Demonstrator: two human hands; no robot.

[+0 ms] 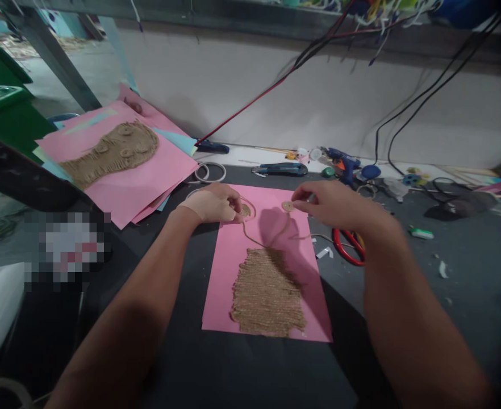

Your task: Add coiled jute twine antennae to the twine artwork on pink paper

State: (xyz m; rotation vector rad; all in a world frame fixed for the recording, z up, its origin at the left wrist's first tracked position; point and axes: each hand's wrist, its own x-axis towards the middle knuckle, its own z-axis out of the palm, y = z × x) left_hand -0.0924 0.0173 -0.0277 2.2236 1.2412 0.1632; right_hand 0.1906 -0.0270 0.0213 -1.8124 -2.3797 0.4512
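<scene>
A pink sheet lies on the dark table, with a block of brown twine rows on its lower half. Near the sheet's top left, my left hand has its fingers closed at the edge of a small twine coil, which they partly cover. My right hand pinches the right edge of another round coil at the top right. Loose twine runs from the coils down towards the block.
Pink sheets with a twine shape are stacked at left. Red-handled scissors lie beside my right forearm. Behind are a utility knife, a blue glue gun and rings. Cables hang at the back.
</scene>
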